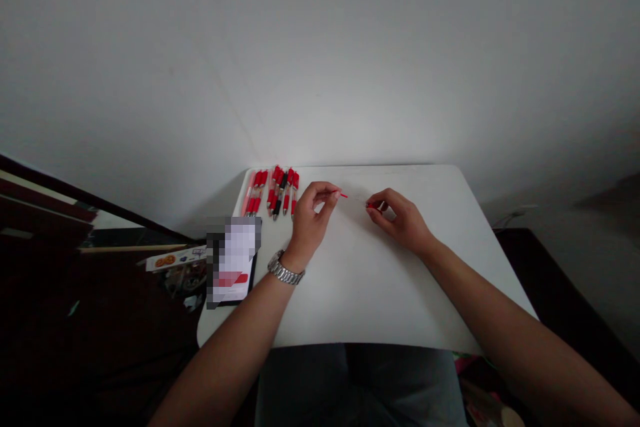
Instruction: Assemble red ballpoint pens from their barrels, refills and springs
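Above the white table, my left hand pinches a thin red pen refill between thumb and fingertips. Its tip points right, toward my other hand, and the rest is hidden by the fingers. A short gap away, my right hand is closed on a small red pen part. Only its end shows, so I cannot tell exactly which piece it is. Left of my left hand lie several red pens side by side, with a black pen among them.
A phone with a lit, partly blurred screen rests on the table's left edge. The wall rises right behind the table. Dark furniture and assorted items stand at the far left below table height. My legs are under the front edge.
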A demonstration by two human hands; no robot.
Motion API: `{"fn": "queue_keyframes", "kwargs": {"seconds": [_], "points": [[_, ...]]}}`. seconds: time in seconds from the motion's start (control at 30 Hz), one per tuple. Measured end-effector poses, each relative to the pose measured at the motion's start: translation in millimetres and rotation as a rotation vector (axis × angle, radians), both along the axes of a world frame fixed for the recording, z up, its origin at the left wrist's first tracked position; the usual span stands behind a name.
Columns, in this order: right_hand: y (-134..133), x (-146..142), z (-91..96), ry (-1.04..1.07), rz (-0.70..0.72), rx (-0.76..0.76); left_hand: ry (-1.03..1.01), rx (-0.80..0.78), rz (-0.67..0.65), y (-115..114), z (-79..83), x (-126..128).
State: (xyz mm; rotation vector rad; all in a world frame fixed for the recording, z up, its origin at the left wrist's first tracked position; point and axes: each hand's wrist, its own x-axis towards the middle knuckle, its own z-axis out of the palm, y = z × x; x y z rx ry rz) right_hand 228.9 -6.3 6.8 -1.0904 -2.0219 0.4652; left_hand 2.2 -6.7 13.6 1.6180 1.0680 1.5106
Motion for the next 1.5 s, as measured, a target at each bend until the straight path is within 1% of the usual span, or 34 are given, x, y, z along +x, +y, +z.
{"fn": "queue_keyframes", "kwargs": {"seconds": [0.13, 0.47, 0.77, 0.9, 1.07, 1.5], "points": [[0, 0, -0.9, -0.017, 0.007, 0.0, -0.004, -0.002, 0.013, 0, -1.0, 0], [0, -1, 1.6, -0.009, 0.019, 0.01, 0.01, -0.052, -0.061, -2, 1.1, 1], [-1, -3, 4.2, -0.002, 0.019, 0.038, 0.044, -0.026, -0.069, -1, -1.4, 0], [-1, -4, 5.5, -0.005, 0.028, 0.041, 0.069, -0.038, -0.09, -3, -2.3, 1], [-1, -3, 5.5, -0.008, 0.023, 0.041, 0.056, -0.052, -0.085, -3, -3.7, 1], [-3, -5, 9.6, -0.014, 0.034, 0.058, 0.1, -0.035, -0.112, -2, -1.5, 1]]}}
